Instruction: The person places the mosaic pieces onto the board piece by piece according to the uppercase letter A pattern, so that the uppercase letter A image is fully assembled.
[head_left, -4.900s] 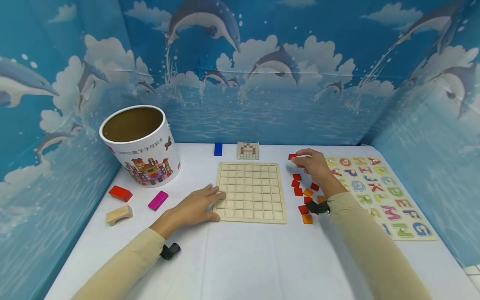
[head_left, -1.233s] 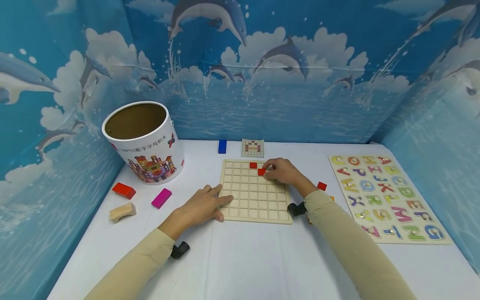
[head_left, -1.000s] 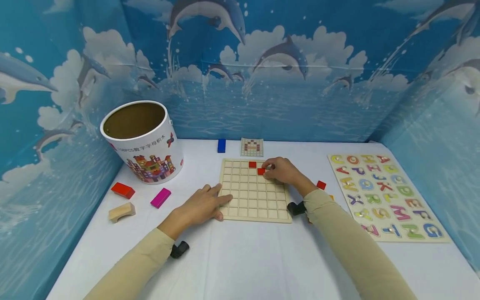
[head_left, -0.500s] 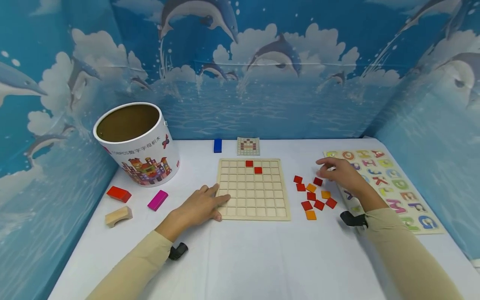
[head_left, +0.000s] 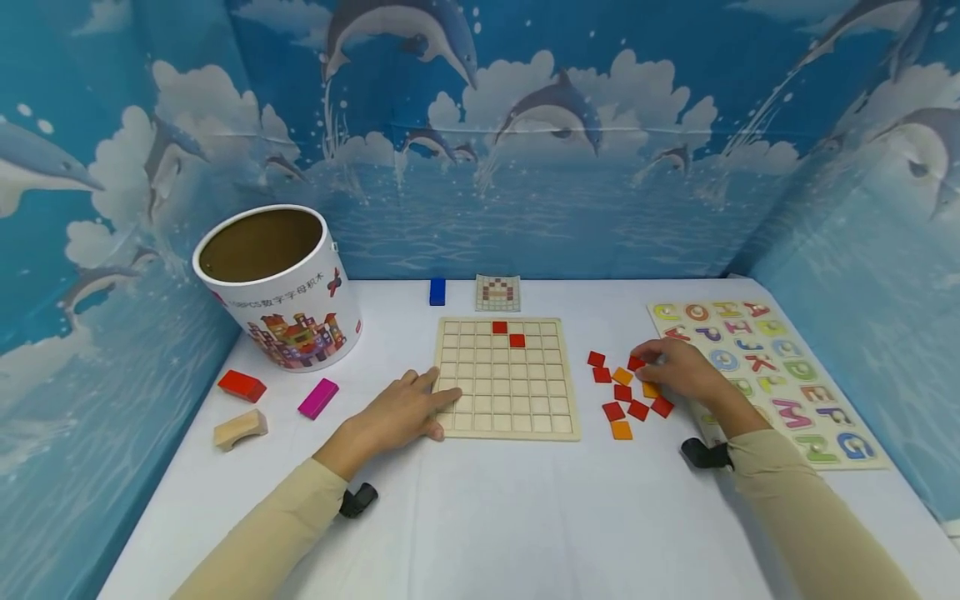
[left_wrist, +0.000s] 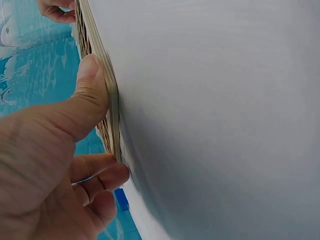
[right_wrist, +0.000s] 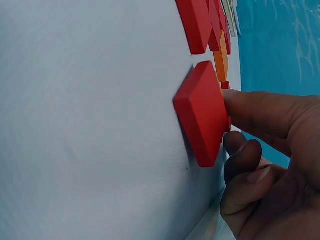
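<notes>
My left hand (head_left: 401, 408) rests at the left edge of the square wooden grid board (head_left: 502, 429), index finger over its cells and thumb at the front edge. In the left wrist view the thumb (left_wrist: 90, 82) presses the board's rim. Two red tiles (head_left: 517, 341) sit in the board's upper cells. To the right, my right hand (head_left: 678, 372) pinches a red tile (head_left: 635, 362) between thumb and index finger, down among loose red and orange tiles (head_left: 622, 430). In the right wrist view a nearer red tile (right_wrist: 202, 115) hides the fingertips' grip.
A small pattern card (head_left: 497, 294) and a blue block (head_left: 437, 292) lie behind the board. A large white bucket (head_left: 281, 300) stands back left, near a red block (head_left: 242, 386), a magenta block (head_left: 318, 399) and a wooden arch (head_left: 240, 430). An alphabet puzzle board (head_left: 840, 461) lies at right.
A second red tile has been let go on the board. My right hand has moved from the board rightward, then down onto a red tile in the loose group. My left hand stays at the board.
</notes>
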